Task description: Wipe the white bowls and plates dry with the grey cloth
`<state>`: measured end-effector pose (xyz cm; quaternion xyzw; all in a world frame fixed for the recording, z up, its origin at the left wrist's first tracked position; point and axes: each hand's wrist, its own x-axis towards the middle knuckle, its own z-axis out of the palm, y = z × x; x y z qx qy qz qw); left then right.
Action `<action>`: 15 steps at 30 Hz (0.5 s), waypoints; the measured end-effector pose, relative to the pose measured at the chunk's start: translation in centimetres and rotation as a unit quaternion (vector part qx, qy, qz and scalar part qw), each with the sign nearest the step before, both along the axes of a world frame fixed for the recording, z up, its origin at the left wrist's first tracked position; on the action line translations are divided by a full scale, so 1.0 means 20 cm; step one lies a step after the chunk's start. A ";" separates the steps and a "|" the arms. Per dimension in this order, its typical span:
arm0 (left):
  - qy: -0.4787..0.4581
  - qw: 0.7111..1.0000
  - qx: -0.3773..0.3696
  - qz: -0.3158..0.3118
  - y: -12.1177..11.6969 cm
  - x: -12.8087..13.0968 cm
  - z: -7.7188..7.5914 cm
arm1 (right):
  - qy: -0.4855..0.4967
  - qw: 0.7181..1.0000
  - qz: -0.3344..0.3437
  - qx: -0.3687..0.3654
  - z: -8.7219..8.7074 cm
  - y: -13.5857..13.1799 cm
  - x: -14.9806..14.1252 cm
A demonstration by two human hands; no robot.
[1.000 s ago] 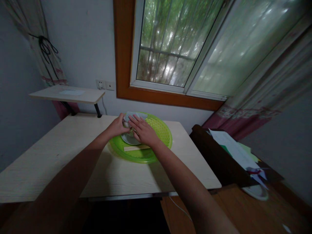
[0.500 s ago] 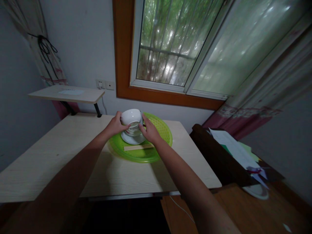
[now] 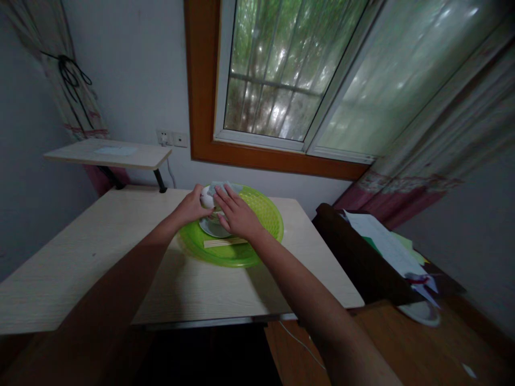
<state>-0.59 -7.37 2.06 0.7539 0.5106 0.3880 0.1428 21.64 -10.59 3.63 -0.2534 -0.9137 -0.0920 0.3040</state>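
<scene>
A round green plastic basket [image 3: 263, 217] sits on the pale wooden table [image 3: 100, 252]. Inside it lie a white saucer [image 3: 208, 229] and a pair of chopsticks [image 3: 219, 243]. My left hand [image 3: 189, 208] grips a white cup [image 3: 206, 199] over the saucer. My right hand [image 3: 235, 214] lies with its fingers spread on a pale grey cloth [image 3: 222, 186], pressing it against the cup. Most of the cup is hidden under the cloth and my hands.
A small raised shelf [image 3: 107, 154] stands at the table's back left, with a wall socket [image 3: 173, 139] beside it. A window is behind the table. To the right, a dark piece of furniture [image 3: 362, 262] holds papers [image 3: 382, 241] and a white dish [image 3: 420, 312].
Half a second ago the cup was tipped up with its white side showing. Now it is lower and my right hand has come over it with the cloth, as it was a second ago.
</scene>
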 end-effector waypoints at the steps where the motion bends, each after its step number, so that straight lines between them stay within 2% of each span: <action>1: 0.006 1.000 0.002 -0.004 0.00 0.00 0.00 | -0.007 1.000 0.000 0.002 0.00 0.00 0.00; 9: 0.012 1.000 0.004 0.006 -0.02 0.01 0.04 | 0.034 0.998 -0.018 -0.042 0.01 0.03 0.04; 12: 0.000 1.000 0.001 0.009 -0.01 0.00 0.03 | 0.079 0.992 -0.032 -0.095 0.00 0.06 0.07; 15: 0.004 1.000 0.006 0.008 0.00 0.00 0.02 | 0.120 0.975 -0.025 -0.188 -0.02 0.08 0.10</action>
